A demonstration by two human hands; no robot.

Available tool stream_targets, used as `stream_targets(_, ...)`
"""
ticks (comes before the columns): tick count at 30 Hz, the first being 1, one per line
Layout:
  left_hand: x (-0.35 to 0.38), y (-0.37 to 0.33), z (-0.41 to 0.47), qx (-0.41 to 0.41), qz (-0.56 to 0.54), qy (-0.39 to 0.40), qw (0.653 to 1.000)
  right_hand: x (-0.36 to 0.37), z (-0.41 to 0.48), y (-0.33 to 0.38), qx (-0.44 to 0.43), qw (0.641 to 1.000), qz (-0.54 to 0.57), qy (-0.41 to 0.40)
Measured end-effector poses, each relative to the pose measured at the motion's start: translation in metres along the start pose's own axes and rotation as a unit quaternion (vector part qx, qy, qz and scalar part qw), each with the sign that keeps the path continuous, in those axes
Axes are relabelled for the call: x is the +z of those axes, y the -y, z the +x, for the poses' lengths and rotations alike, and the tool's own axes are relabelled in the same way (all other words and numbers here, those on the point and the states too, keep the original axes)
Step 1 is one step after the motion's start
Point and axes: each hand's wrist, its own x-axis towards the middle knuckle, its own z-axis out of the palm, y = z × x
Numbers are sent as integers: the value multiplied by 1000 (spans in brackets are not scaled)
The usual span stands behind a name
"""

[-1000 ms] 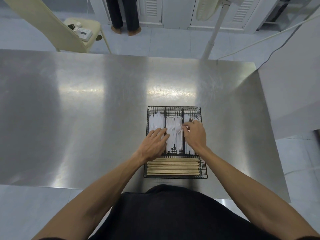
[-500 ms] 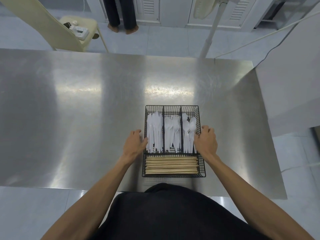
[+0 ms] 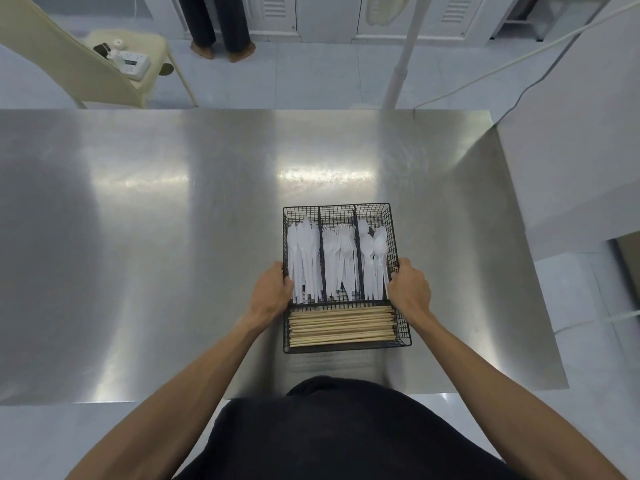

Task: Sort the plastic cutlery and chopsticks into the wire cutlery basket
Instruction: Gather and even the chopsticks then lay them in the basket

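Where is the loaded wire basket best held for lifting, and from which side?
Take the wire basket by its two side walls near mid-length, one hand from each side, as the left hand and right hand do now. Every compartment is loaded, so only the outer walls offer free wire; a two-sided hold likely keeps it level.

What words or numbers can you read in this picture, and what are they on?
None can be read.
The white device on the chair: faint marks, too small and blurred to read.
The wire basket, plastic cutlery, chopsticks and steel table: no lettering shows.
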Motion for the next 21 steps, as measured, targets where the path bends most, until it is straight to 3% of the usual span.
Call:
stream_targets(12, -12, -94, 120, 74, -8, 8, 997, -65, 131, 0, 42, 998, -8, -49)
stream_targets(21, -11, -151, 198, 67, 21, 18, 997, -86, 220, -9, 64, 997, -8, -46)
